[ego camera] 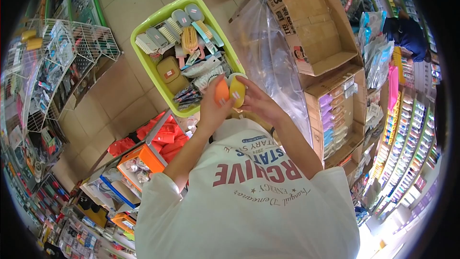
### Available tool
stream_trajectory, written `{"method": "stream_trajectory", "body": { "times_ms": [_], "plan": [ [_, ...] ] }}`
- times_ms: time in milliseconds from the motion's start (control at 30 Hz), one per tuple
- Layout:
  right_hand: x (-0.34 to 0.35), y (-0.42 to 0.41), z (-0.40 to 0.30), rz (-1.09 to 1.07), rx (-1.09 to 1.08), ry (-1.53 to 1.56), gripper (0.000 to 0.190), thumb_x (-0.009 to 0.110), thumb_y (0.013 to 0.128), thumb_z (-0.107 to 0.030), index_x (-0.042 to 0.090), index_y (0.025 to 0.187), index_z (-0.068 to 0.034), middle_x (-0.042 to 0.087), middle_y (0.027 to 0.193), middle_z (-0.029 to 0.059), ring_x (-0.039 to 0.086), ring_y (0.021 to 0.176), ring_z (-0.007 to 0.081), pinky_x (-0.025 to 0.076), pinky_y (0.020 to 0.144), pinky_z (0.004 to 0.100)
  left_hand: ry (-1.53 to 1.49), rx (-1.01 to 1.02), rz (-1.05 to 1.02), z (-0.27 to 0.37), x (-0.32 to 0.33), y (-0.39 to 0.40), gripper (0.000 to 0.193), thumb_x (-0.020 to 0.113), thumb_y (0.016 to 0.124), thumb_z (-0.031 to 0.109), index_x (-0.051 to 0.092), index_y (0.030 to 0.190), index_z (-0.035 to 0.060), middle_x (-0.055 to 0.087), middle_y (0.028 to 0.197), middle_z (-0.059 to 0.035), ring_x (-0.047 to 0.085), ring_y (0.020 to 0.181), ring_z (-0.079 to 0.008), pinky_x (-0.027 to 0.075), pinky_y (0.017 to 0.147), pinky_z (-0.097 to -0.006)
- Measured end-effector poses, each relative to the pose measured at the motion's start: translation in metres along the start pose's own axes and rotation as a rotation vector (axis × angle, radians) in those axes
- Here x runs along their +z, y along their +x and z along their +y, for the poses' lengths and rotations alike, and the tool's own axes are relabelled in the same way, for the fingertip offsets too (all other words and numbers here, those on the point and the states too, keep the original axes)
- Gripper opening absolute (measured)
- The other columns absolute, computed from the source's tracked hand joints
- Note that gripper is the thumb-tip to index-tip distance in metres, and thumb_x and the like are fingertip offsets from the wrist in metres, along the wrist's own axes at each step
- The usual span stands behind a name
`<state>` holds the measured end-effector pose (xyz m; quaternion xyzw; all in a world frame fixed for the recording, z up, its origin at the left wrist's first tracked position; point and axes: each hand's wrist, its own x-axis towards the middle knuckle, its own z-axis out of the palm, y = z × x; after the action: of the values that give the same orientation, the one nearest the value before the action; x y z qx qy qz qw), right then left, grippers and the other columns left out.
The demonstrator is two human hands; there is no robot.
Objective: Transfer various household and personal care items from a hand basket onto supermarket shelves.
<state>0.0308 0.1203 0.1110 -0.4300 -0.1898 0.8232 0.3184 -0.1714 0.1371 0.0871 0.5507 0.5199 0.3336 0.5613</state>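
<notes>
Near my chest, my left hand (214,104) grips an orange oval item (221,91) with a small label. Beside it is a yellow oval item (237,91) with a pale rim, and my right hand (260,102) has its fingers around that one's side. The two items are side by side over the near rim of a lime-green plastic basket (149,79). Scrub brushes lie in the basket, among them a yellow-bristled brush (190,39), along with grey oval items (181,18), an olive case (171,75) and plastic-wrapped packets (203,68).
An open cardboard box (312,25) stands at the right above another box (314,122) holding bagged goods. Clear plastic sheeting (271,54) hangs beside them. A white wire rack (73,57) is at the left, red packets (167,133) nearer. A person (408,36) is at the far right.
</notes>
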Motion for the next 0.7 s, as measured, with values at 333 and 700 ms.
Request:
{"method": "stream_trajectory", "body": {
  "times_ms": [333, 700],
  "plan": [
    [0.01, -0.003, 0.0, 0.055, -0.007, -0.278, 0.075, 0.067, 0.09, -0.007, 0.031, 0.155, -0.012, 0.054, 0.137, 0.0103, 0.054, 0.123, 0.0161, 0.047, 0.1, 0.031, 0.222, 0.062, 0.024, 0.003, 0.005, -0.006, 0.062, 0.073, 0.087, 0.02, 0.044, 0.14, 0.0053, 0.063, 0.124, -0.0204, 0.068, 0.108, -0.0323, 0.053, 0.09, -0.0371],
    [-0.004, -0.008, 0.021, -0.068, -0.045, 0.216, 0.064, 0.066, 0.089, -0.002, 0.042, 0.148, -0.01, 0.045, 0.145, 0.0055, 0.05, 0.126, 0.0151, 0.044, 0.104, 0.0323, 0.234, 0.029, -0.164, 0.008, -0.003, -0.003, 0.067, 0.058, 0.092, 0.018, 0.029, 0.152, 0.0085, 0.065, 0.113, -0.0277, 0.068, 0.089, -0.0424, 0.054, 0.075, -0.0442]
  ]
}}
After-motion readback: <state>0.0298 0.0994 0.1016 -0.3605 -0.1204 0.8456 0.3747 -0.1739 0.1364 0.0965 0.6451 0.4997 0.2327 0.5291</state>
